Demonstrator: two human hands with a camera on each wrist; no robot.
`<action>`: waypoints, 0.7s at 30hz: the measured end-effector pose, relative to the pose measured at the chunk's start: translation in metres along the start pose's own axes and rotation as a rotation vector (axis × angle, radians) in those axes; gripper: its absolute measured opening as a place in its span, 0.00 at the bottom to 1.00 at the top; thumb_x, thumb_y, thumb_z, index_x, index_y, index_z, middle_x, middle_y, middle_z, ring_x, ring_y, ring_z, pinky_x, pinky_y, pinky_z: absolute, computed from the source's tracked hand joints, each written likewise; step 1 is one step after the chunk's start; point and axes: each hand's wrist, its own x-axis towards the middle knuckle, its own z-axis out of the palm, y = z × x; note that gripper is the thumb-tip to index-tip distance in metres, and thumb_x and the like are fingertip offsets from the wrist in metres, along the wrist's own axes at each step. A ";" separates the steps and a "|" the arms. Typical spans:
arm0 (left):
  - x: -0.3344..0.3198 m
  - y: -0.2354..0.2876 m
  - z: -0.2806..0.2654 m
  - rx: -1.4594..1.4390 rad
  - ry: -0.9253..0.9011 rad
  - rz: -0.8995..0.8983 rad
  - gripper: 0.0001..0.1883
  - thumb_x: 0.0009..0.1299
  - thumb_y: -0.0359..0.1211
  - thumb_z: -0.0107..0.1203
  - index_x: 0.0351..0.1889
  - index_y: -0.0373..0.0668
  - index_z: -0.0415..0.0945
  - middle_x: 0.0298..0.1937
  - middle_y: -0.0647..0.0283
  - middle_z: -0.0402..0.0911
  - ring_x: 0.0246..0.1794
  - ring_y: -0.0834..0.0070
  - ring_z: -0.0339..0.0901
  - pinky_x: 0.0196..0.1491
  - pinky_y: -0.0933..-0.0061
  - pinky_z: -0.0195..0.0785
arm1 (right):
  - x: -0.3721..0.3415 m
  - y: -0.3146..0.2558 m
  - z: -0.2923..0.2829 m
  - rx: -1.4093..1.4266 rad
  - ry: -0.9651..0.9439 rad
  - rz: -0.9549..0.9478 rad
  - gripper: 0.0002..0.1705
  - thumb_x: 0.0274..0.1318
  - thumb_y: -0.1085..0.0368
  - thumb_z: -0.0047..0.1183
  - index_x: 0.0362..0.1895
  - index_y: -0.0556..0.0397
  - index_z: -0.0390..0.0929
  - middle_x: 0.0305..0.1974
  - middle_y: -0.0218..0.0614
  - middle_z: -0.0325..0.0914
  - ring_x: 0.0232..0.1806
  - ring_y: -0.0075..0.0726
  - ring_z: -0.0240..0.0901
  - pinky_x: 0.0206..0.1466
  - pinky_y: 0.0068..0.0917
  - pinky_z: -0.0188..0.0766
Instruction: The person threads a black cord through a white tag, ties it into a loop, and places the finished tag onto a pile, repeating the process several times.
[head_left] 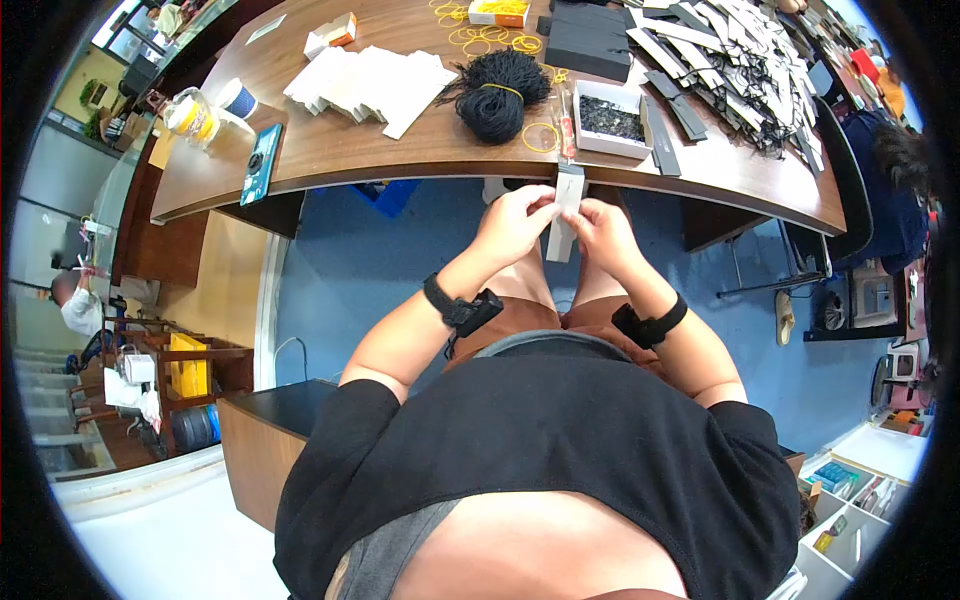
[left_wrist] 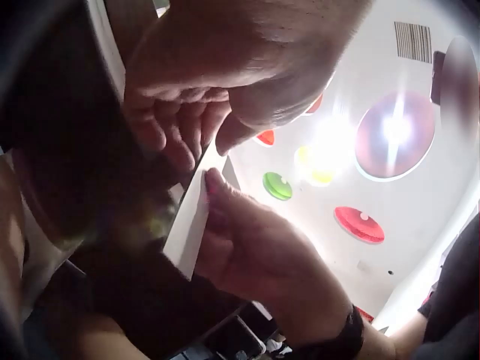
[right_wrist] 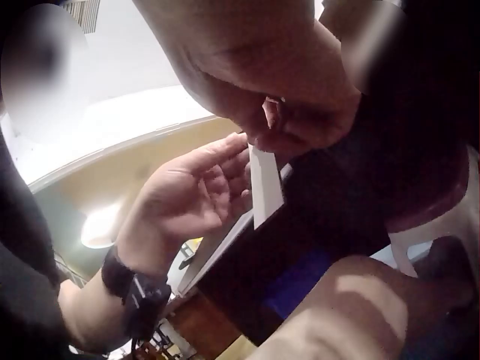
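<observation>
White narrow card strip (head_left: 569, 192): held between both hands above the person's lap, its far end meeting the front edge of the brown wood-grain table (head_left: 400, 160) in the head view.
Left hand (head_left: 514, 227): thumb and forefinger together, pinching the strip; remaining fingers curled.
Right hand (head_left: 606, 236): thumb and fingers drawn together, pinching the strip from the opposite side.
Black cord bundle (head_left: 490, 112): on the table, ahead of the left hand, bound with a yellow band.
White rectangular box (head_left: 610, 147): right of the bundle, containing small black pieces.
White card stack (head_left: 365, 85): left of the bundle, fanned.
Black-and-white strip pile (head_left: 735, 65): right side of the table, black cords among the strips.
</observation>
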 end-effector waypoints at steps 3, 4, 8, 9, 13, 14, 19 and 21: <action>0.005 -0.004 0.014 0.166 0.155 0.121 0.10 0.63 0.27 0.54 0.41 0.33 0.76 0.33 0.59 0.81 0.33 0.79 0.75 0.39 0.76 0.69 | 0.011 0.011 -0.002 -0.098 0.073 -0.011 0.16 0.54 0.56 0.55 0.28 0.58 0.79 0.19 0.45 0.74 0.20 0.37 0.74 0.25 0.33 0.68; 0.009 -0.007 0.014 0.167 0.165 0.090 0.09 0.63 0.27 0.55 0.39 0.33 0.77 0.31 0.59 0.81 0.32 0.79 0.76 0.37 0.76 0.69 | 0.011 0.007 -0.004 -0.202 0.103 -0.034 0.16 0.54 0.55 0.55 0.27 0.57 0.79 0.19 0.45 0.75 0.21 0.40 0.75 0.26 0.34 0.69; 0.020 -0.005 0.006 0.264 0.263 0.101 0.08 0.61 0.31 0.57 0.33 0.34 0.79 0.27 0.57 0.81 0.26 0.76 0.77 0.32 0.74 0.69 | 0.000 -0.037 -0.018 -0.759 0.157 -0.102 0.18 0.51 0.52 0.55 0.23 0.53 0.79 0.21 0.45 0.76 0.26 0.48 0.77 0.29 0.37 0.72; 0.019 -0.001 0.003 0.308 0.270 0.112 0.08 0.61 0.31 0.57 0.33 0.35 0.79 0.27 0.56 0.81 0.26 0.75 0.77 0.32 0.74 0.69 | -0.001 -0.053 -0.023 -0.759 0.177 -0.125 0.15 0.49 0.53 0.55 0.22 0.52 0.78 0.21 0.43 0.76 0.26 0.48 0.76 0.30 0.38 0.72; 0.012 0.012 -0.007 0.265 0.184 0.025 0.10 0.59 0.35 0.59 0.32 0.36 0.78 0.29 0.52 0.80 0.30 0.61 0.79 0.35 0.67 0.71 | 0.019 -0.104 -0.021 -0.487 0.197 -0.364 0.08 0.50 0.59 0.56 0.27 0.50 0.78 0.23 0.39 0.75 0.27 0.47 0.75 0.30 0.37 0.71; 0.013 0.005 -0.009 0.296 0.240 0.123 0.11 0.59 0.35 0.59 0.31 0.36 0.78 0.29 0.52 0.80 0.30 0.60 0.79 0.35 0.67 0.70 | 0.033 -0.106 -0.015 -0.483 0.239 -0.425 0.07 0.49 0.60 0.56 0.28 0.49 0.78 0.25 0.38 0.75 0.29 0.46 0.75 0.31 0.36 0.71; 0.005 0.030 -0.029 0.175 0.289 -0.034 0.08 0.63 0.31 0.56 0.33 0.34 0.78 0.28 0.55 0.81 0.27 0.69 0.78 0.34 0.70 0.69 | 0.080 -0.118 0.019 -0.533 0.280 -0.475 0.09 0.48 0.60 0.58 0.33 0.48 0.78 0.30 0.34 0.73 0.33 0.42 0.74 0.36 0.33 0.70; 0.003 0.032 -0.035 0.065 0.274 -0.074 0.07 0.64 0.30 0.55 0.33 0.33 0.78 0.27 0.58 0.81 0.26 0.74 0.76 0.33 0.73 0.68 | 0.086 -0.123 0.029 -0.662 0.265 -0.444 0.10 0.47 0.58 0.59 0.33 0.47 0.78 0.31 0.34 0.73 0.34 0.43 0.74 0.37 0.34 0.71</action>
